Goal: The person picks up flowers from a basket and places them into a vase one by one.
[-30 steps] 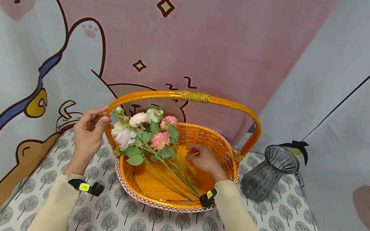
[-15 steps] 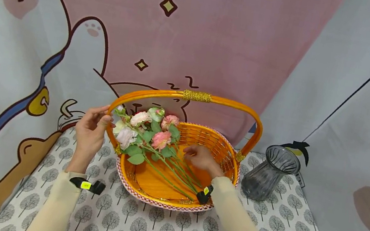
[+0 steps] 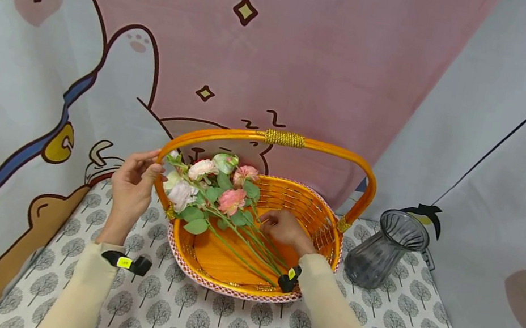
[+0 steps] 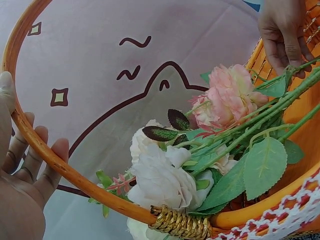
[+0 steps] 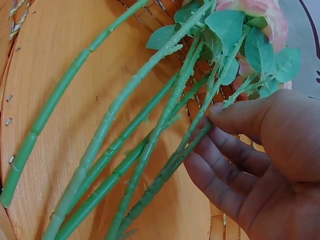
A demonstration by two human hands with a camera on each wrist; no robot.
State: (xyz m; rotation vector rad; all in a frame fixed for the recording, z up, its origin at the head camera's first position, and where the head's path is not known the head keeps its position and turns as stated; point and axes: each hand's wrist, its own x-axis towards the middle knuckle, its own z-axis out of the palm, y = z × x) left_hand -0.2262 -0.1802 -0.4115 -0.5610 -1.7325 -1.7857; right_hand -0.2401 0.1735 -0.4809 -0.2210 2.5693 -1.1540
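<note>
Orange woven basket (image 3: 196, 275), upright, rim trimmed red-and-white; arched handle (image 3: 285, 138) standing, gold-bound at top, its left side held by left hand (image 3: 133, 183). Pink and white flowers (image 3: 232, 201) lie inside, heads toward the left end, green stems (image 5: 107, 120) slanting nearward right; right hand (image 3: 286, 229) pinches at stems.

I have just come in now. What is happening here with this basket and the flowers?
A person is working at a basket of flowers. The left hand holds the left side of the basket's handle. The right hand is inside the basket, its thumb and fingers pinching at least one stem. The flowers lie with their stems in the basket and their blooms toward its left end. A glass vase stands to the right, with no flowers in it.
</note>
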